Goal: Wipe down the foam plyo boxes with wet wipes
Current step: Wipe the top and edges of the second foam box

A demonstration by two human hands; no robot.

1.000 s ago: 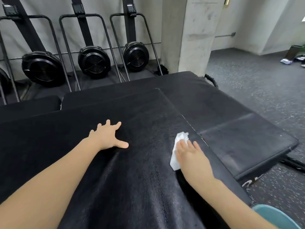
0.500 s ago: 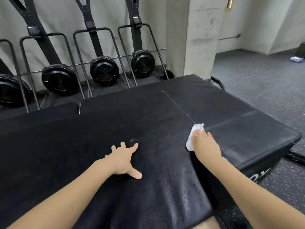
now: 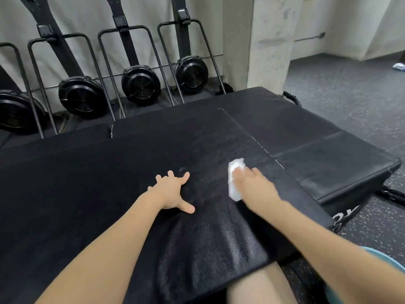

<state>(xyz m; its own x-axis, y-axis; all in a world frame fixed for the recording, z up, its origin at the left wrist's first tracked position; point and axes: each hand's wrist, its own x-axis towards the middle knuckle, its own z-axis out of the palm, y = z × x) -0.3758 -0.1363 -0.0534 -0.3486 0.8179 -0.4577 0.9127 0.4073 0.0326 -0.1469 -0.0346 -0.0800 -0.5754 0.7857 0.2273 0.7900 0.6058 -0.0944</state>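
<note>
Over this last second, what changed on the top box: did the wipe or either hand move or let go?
The right hand swept the white wet wipe out to the right edge of the black foam plyo box, then back inward toward the left hand. Nothing was let go. The left hand stayed spread flat on the box top, fingers splayed.

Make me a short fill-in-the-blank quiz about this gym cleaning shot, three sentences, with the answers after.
1. The right hand presses a white ____ onto the black foam plyo box.
2. The left hand rests on the box with its fingers ____.
3. Behind the boxes, black fan machines stand against the ____.

Missing words: wet wipe; spread; wall
</note>
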